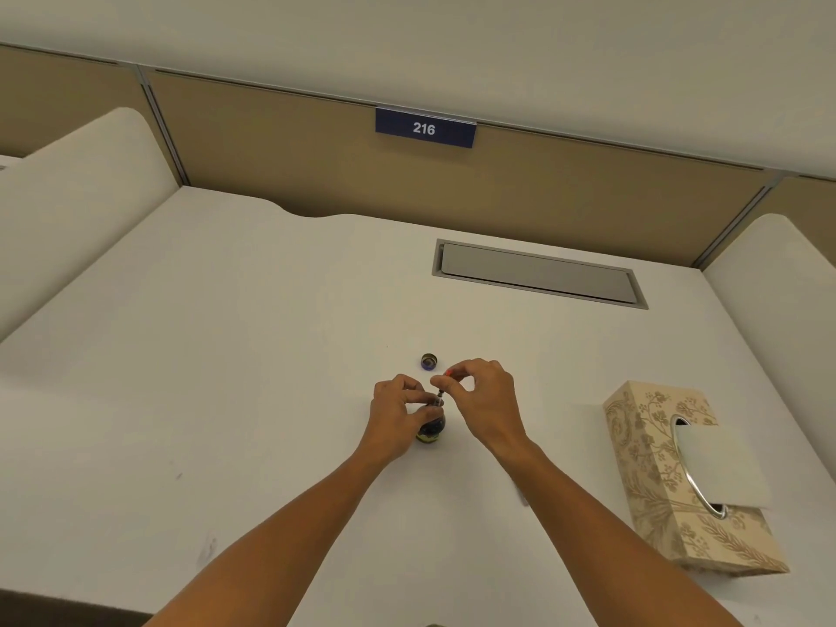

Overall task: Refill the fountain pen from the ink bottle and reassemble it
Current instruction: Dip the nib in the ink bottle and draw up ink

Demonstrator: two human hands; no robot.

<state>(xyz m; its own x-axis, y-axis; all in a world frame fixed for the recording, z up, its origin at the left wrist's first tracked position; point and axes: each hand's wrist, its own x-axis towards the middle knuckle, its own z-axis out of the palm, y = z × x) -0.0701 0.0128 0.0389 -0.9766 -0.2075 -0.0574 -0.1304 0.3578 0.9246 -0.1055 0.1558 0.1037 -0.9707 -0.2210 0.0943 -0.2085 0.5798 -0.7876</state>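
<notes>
White tabletop (271,355), ink bottle (430,427) gripped upright by left hand (396,416), right hand (482,400) pinching pen part (439,397) vertical, tip down into bottle.

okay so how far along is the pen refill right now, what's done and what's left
Done: the small dark round bottle cap is off, lying on the white desk behind the hands.

In hand: the left hand grips the dark glass ink bottle; the right hand pinches the thin dark pen part upright at the bottle's mouth, apparently filling.

Left: finishing the fill, reassembling the pen, probably recapping the bottle.
</notes>
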